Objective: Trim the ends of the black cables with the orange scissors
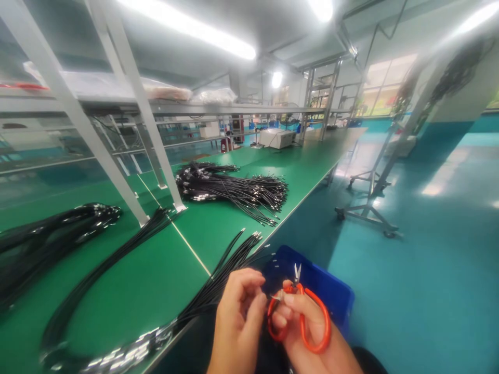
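Note:
My right hand (302, 314) is closed on a pair of scissors with orange handles (325, 319). Their short metal blades point up and stand slightly apart. Thumb and forefinger of that hand also pinch a small pale tip (277, 297), too blurred to name. Just to its left, my left hand (239, 317) is curled, thumb close to the fingertips; what it holds, if anything, is hidden. Behind the left hand, a bundle of thin black cables (210, 288) with bright metal ends fans out over the table's edge.
A blue bin (335, 291) stands below the hands, beside the green-topped table (128, 296). More black cable bundles (234, 189) lie on the tabletop. Grey shelf posts (144, 109) rise from it. At the right is a wheeled metal stand (368, 208) on the floor.

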Motion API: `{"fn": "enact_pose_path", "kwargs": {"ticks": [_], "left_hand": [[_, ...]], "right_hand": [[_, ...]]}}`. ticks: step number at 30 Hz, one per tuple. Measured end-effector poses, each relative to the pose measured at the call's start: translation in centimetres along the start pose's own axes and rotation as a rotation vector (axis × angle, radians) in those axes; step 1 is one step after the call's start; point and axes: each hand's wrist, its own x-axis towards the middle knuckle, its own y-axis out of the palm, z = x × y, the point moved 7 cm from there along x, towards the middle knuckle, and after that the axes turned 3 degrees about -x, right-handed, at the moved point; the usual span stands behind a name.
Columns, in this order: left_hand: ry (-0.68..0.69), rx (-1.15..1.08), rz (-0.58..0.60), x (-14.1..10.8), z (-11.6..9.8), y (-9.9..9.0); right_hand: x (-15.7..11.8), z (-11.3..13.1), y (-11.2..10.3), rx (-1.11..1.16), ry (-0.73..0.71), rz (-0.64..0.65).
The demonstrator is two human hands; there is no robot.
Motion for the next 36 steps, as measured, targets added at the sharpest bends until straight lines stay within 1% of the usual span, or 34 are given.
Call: {"fn": "enact_pose_path", "kwargs": {"ticks": [1, 3, 5, 7, 8, 11, 13, 16, 19, 22, 24, 26, 27, 29, 32, 33, 36], "left_hand": [[0.109, 0.154, 0.001, -0.1, -0.8, -0.2], [0.247, 0.371, 0.005, -0.4, -1.8, -0.3], [0.275, 0.453, -0.01, -0.5, -2.1, -0.4], [0.224, 0.412, -0.011, -0.4, -1.8, -0.5], [0.159, 0.335, 0.002, -0.4, -1.5, -0.4], [-0.108, -0.005, 0.079, -0.6, 0.2, 0.4], [-0.213, -0.114, 0.126, -0.8, 0.9, 1.0], [-0.228, -0.102, 0.109, -0.9, 1.3, 0.7], [-0.257, -0.103, 0.089, -0.9, 1.8, 0.2], [-0.332, -0.163, 0.104, -1.0, 2.4, 0.1], [-0.372, -0.219, 0.081, -1.0, 2.6, 0.0], [-0.39, -0.262, 0.048, -0.9, 2.7, -0.2], [-0.396, -0.274, 0.054, -0.8, 2.7, -0.2], [-0.402, -0.273, 0.101, -0.8, 2.8, 0.0], [-0.403, -0.255, 0.154, -0.9, 2.7, 0.3], [-0.399, -0.255, 0.141, -0.9, 2.5, 0.3], [-0.364, -0.26, 0.048, -1.0, 2.0, 0.0]], "right_hand": [[0.0, -0.1, 0.1, 0.002, 0.005, 0.005], [0.1, -0.2, 0.4, 0.008, 0.009, 0.031], [0.1, -0.1, 0.7, 0.013, -0.007, 0.043], [0.0, 0.0, 0.9, 0.012, -0.028, 0.04], [-0.1, 0.1, 1.0, 0.013, -0.033, 0.039], [-0.3, -0.2, 1.1, -0.015, -0.026, 0.058], [-0.2, 0.0, 1.1, -0.078, -0.085, 0.079], [0.0, 0.6, 0.8, -0.178, -0.222, 0.047], [0.1, 0.5, 0.5, -0.225, -0.25, 0.015], [-0.2, 0.8, 0.6, -0.293, -0.307, 0.002], [-0.8, 1.7, 0.5, -0.39, -0.419, -0.049], [-1.7, 2.8, 0.8, -0.525, -0.581, -0.102], [-2.2, 3.2, 1.1, -0.599, -0.659, -0.112], [-2.8, 3.6, 1.8, -0.732, -0.782, -0.11], [-3.4, 3.6, 2.5, -0.855, -0.942, -0.121], [-3.7, 3.6, 2.7, -0.879, -1.01, -0.13], [-4.7, 3.5, 2.8, -0.92, -1.209, -0.171]]}}
